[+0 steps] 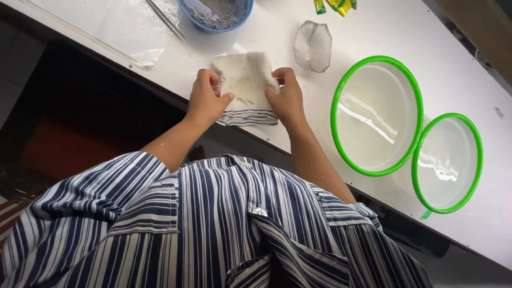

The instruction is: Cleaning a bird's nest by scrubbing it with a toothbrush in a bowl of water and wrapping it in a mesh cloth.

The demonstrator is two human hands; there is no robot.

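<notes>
A folded white cloth point(246, 82) with thin dark stripes along its near edge lies on the white table point(384, 32), close to the table's front edge. My left hand point(207, 98) pinches the cloth's left side, thumb on top. On the cloth's right side rests my right hand point(286, 96), fingers curled over its edge. Both hands grip the cloth at once.
A blue bowl point(213, 21) with grey residue stands beyond the cloth, and metal tongs point(165, 20) lie on clear plastic sheet point(128, 26). A small wire-mesh cup point(313, 47) sits to the right. Two green-rimmed round sieves point(376, 114) point(447, 162) lie further right. Small yellow-green packets point(333, 5) are at the far edge.
</notes>
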